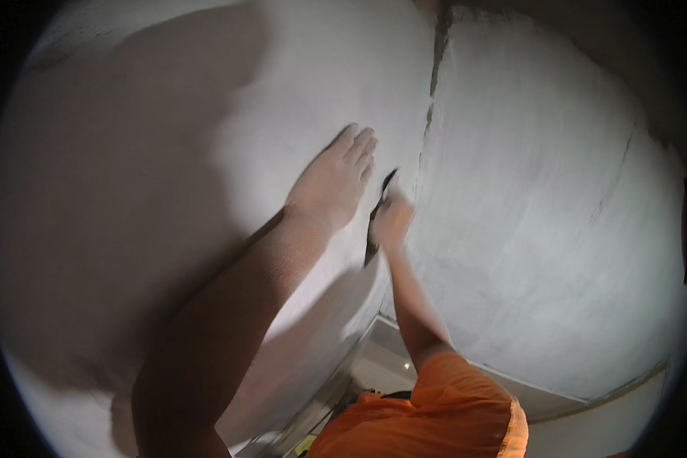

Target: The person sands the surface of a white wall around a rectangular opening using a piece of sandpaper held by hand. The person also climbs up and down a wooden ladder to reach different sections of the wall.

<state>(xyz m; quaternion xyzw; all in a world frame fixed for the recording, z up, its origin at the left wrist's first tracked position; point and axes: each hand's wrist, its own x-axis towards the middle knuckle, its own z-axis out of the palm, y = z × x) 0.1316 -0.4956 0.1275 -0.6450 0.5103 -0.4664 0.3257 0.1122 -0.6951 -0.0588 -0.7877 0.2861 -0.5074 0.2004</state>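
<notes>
My left hand (334, 182) lies flat against the pale grey wall (313, 69), its fingers stretched out and pointing up. Nothing shows in it. To its right, close to the corner seam, my right hand (395, 220) is at the same wall with its fingers curled in. It is smeared by motion. A small pale shape with a dark edge (393, 180) sticks up from its top; I cannot make out whether this is a held thing or a finger with its shadow. An orange sleeve (466, 397) covers my upper right arm.
A second grey wall (534, 198) stands on the right, with a thin crack (614, 179) in it. Between the walls runs a dark, rough-edged gap (440, 53), widest at the top. A light ledge or floor strip (385, 355) lies below. Large shadows darken the left wall.
</notes>
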